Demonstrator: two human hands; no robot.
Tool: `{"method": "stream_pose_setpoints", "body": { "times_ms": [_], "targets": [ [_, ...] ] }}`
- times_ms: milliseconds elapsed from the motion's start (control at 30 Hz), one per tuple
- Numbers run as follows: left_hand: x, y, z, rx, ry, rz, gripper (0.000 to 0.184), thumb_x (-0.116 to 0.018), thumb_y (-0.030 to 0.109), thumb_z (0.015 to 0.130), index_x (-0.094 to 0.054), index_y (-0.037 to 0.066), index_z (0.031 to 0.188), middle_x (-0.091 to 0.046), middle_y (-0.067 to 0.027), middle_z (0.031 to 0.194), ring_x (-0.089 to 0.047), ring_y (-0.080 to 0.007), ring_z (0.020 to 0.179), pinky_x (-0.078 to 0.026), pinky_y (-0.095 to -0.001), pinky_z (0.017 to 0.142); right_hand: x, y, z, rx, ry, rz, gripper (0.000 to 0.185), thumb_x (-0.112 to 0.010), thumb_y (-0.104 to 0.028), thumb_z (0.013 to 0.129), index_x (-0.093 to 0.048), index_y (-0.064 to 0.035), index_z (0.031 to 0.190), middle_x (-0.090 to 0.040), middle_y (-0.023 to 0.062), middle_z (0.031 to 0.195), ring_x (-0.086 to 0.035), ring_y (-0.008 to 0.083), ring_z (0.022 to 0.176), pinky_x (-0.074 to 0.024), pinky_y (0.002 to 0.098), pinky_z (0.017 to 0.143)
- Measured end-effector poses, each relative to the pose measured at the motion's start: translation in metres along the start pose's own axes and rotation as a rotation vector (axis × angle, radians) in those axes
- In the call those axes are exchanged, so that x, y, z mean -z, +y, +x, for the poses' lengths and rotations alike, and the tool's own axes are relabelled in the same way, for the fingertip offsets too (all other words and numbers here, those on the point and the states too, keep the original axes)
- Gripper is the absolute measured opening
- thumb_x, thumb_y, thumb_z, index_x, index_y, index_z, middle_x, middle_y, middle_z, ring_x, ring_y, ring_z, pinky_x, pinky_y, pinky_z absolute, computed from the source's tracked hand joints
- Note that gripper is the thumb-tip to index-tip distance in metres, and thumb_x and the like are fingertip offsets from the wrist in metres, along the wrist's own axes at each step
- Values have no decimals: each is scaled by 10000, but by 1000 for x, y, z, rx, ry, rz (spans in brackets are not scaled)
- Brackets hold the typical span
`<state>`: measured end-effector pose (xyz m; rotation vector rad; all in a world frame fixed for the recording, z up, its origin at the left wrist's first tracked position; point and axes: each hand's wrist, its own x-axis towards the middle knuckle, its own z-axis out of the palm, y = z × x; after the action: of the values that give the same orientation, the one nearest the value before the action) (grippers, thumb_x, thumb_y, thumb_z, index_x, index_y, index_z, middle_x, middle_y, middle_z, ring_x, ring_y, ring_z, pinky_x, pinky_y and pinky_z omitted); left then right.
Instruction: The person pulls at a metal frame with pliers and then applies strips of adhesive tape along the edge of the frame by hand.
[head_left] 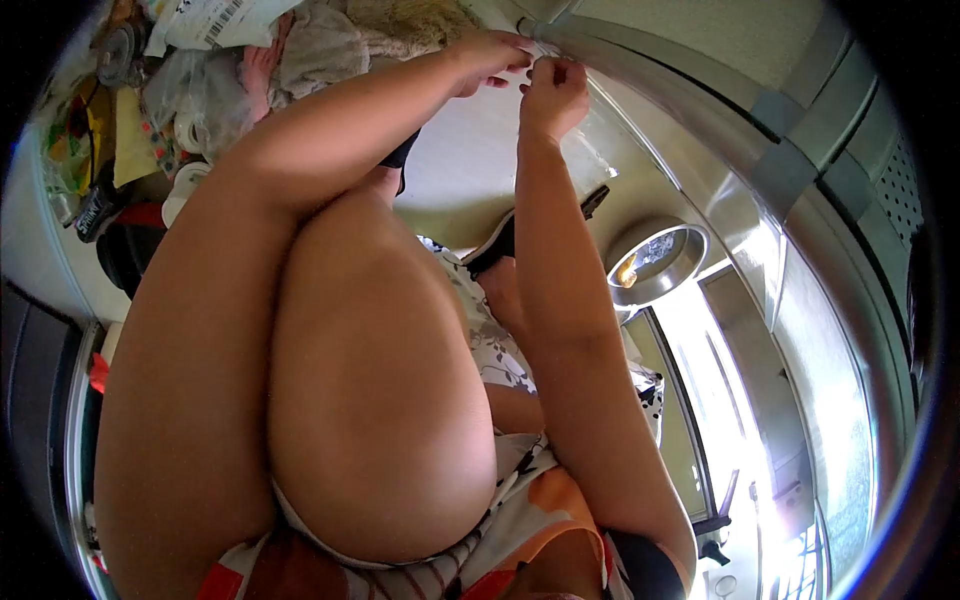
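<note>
My left hand [490, 65] reaches to the top of the view, beside a grey metal frame [630, 60]. Its fingers are bent together around something whitish and thin, too small to make out. Close by on the right, my right hand [556, 95] is closed in a pinch at the same spot. Fingertips of both hands nearly meet at the frame's edge, and they partly hide what lies between them. A pale, glossy panel [465, 165] extends below the hands.
A round metal bowl [655, 265] holding something shiny and something orange stands right of my right forearm. At the upper left are a brown fluffy cloth [370, 45], clear plastic bags [200, 95] and a labelled white package [215, 25]. My bent knee [370, 300] fills the middle.
</note>
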<state>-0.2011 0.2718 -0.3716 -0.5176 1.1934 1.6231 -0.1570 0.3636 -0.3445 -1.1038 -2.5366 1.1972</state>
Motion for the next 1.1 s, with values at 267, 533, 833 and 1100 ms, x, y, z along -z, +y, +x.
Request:
{"method": "stream_pose_setpoints", "body": {
  "times_ms": [267, 533, 833, 1100],
  "targets": [
    [-10, 7, 3, 85, -1, -317, 188, -585, 181, 783, -594, 84, 945, -602, -2, 878, -535, -123, 826, -405, -308, 734, -11, 3, -3, -159, 107, 103, 152, -592, -106, 700, -541, 27, 754, -604, 117, 682, -585, 232, 616, -474, 331, 580],
    [-15, 0, 1, 41, 42, -345, 156, -594, 191, 776, -603, 83, 888, -597, -12, 835, -539, -118, 783, -385, -275, 710, -15, -1, -2, -232, 120, 46, 204, -606, -144, 709, -544, 33, 788, -621, 153, 758, -609, 262, 669, -480, 356, 587],
    [-13, -10, 11, -53, 9, -330, 127, -571, 184, 791, -616, 78, 843, -596, -9, 800, -535, -103, 743, -390, -265, 676, -14, -11, -1, -131, 138, -146, 155, -549, -105, 710, -565, 28, 789, -624, 150, 754, -610, 278, 659, -480, 370, 594],
    [-12, -17, 21, -131, 61, -214, 126, -560, 175, 775, -612, 79, 839, -588, 0, 800, -531, -108, 755, -399, -267, 674, -13, -24, -4, -276, 101, -124, 181, -605, -151, 722, -590, 30, 725, -624, 145, 697, -602, 245, 638, -470, 348, 610]
  ]
}}
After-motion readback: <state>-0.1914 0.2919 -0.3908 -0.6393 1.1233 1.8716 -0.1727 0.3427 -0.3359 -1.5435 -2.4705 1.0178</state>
